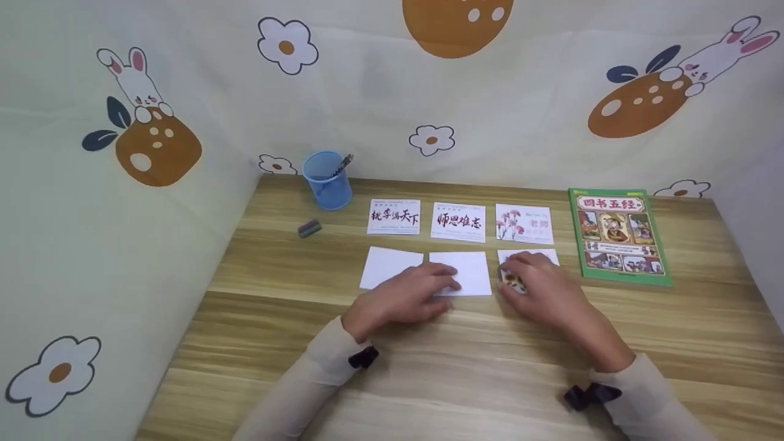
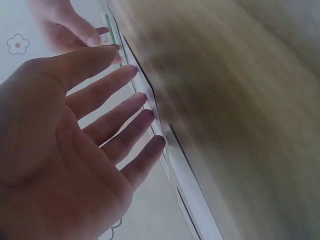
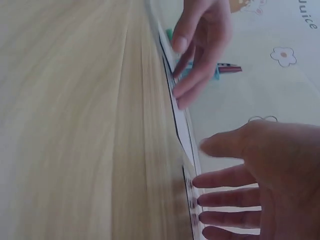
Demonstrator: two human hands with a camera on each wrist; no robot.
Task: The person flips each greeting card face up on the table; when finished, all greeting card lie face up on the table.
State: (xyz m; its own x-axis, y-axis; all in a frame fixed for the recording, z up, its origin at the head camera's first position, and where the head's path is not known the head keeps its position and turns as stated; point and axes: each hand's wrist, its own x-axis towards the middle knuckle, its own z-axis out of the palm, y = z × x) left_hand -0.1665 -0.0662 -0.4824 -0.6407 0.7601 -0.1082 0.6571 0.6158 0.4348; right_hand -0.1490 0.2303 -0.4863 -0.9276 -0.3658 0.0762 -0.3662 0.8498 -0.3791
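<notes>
My left hand reaches over the front edge of a blank white card, the middle one of a front row. Its fingertips rest on that card, and its fingers are spread and nearly straight in the left wrist view. My right hand lies over the right-hand card of the same row, which shows part of a sunflower picture. In the right wrist view the right fingers are straight, their tips at the card. Another blank white card is at the row's left, partly behind my left hand.
Behind lie two cards with brush lettering and a card with pink flowers. A blue pen cup and a small dark eraser-like block are at the left. A green-bordered book lies right. Printed cloth surrounds the table.
</notes>
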